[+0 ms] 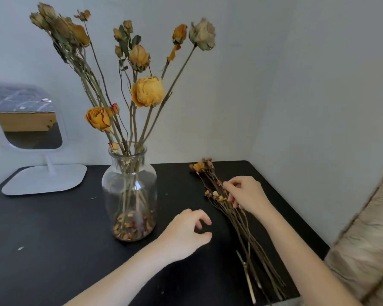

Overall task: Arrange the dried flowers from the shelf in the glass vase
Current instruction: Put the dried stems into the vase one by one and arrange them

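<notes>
Two bare forearms reach in from the bottom edge over a black table [53, 250]. One bundle of loose dried stems [241, 219] lies flat on the table's right side, small orange heads pointing toward the wall, cut ends toward the camera; the stems overlap too much to count. One right hand [245, 193] rests on top of the bundle near the heads, fingers curled down and pinching among the stems, though which stem it has hold of cannot be told. One left hand [186, 233] hovers just left of the bundle, half open, thumb and fingers curved with a gap between them, holding nothing. One glass vase [129, 193] stands upright left of that hand, with dry petal bits in its bottom and roughly a dozen dried roses [147, 91] fanning out above its neck. One white stand mirror [29, 120] sits at the far left. Beige cushioning [367, 250] shows at the right edge.
</notes>
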Tool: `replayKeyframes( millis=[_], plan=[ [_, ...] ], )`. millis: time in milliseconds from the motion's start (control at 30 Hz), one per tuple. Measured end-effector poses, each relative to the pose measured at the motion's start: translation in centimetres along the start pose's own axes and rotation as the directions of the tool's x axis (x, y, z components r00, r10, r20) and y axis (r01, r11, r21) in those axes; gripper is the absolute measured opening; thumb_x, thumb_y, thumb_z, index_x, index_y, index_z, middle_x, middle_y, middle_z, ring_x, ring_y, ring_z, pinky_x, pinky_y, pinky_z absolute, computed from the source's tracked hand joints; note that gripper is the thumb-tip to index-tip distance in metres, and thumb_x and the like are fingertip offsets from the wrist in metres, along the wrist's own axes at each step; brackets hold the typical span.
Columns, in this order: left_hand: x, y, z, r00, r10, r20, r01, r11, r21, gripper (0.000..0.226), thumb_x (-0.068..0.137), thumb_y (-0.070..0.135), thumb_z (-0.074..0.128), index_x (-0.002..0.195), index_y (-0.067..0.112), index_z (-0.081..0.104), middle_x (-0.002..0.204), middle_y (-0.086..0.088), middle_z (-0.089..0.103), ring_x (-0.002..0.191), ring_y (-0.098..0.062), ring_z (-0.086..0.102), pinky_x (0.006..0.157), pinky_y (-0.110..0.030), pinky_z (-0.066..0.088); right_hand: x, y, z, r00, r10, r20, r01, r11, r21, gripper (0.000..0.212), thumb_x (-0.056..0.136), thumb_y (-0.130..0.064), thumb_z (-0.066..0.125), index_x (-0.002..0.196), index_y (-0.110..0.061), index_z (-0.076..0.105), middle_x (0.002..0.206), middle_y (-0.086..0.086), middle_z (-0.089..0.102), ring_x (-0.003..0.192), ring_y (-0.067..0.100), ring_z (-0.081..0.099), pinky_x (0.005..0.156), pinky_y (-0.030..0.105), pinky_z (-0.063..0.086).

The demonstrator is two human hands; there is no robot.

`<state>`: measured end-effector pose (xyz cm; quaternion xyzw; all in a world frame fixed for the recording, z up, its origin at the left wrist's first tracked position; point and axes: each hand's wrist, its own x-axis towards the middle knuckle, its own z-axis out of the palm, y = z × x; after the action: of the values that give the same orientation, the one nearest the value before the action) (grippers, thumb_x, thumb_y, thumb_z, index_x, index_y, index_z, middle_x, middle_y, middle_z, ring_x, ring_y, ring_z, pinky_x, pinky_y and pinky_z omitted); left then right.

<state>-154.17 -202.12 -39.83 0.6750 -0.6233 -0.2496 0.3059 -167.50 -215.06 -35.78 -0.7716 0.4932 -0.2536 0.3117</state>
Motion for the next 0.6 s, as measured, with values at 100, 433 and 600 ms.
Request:
replayKeyframes(
  millis=[100,433,600],
  plan=[
    [3.8,0.2,1.5,0.991,-0.134,0.028,0.135,0.990,-0.032,0.014,0.085,0.031,0.060,0.098,0.024,0.059,0.083,0.009,0.054,0.074,-0.007,0.053,0.065,-0.020,0.044,0.9,3.6,-0.6,0.995,0.104,0.007,-0.104,0.993,-0.059,0.014,0.090,-0.028,0.057,0.092,-0.018,0.066,0.067,-0.003,0.065,0.054,0.007,0.059,0.057,0.023,0.046],
    [9.4,0.8,5.5,0.926,-0.372,-0.061,0.363,0.924,-0.121,0.033,0.079,0.045,0.065,0.065,0.015,0.064,0.063,0.004,0.059,0.065,-0.015,0.059,0.064,-0.028,0.047,2.2,6.2,-0.5,0.987,0.124,0.102,-0.105,0.980,-0.169,0.017,0.085,-0.033,0.064,0.082,-0.017,0.069,0.057,-0.006,0.062,0.051,0.000,0.057,0.057,0.020,0.041],
    [10.1,0.8,6.1,0.915,-0.402,-0.028,0.391,0.903,-0.176,0.026,0.077,0.038,0.067,0.075,0.012,0.070,0.060,0.004,0.057,0.059,-0.012,0.055,0.059,-0.025,0.045,2.8,6.5,0.1,0.975,0.136,0.173,-0.094,0.969,-0.230,0.016,0.084,-0.033,0.065,0.080,-0.018,0.070,0.060,-0.006,0.061,0.069,0.005,0.062,0.069,0.022,0.043]
  ],
)
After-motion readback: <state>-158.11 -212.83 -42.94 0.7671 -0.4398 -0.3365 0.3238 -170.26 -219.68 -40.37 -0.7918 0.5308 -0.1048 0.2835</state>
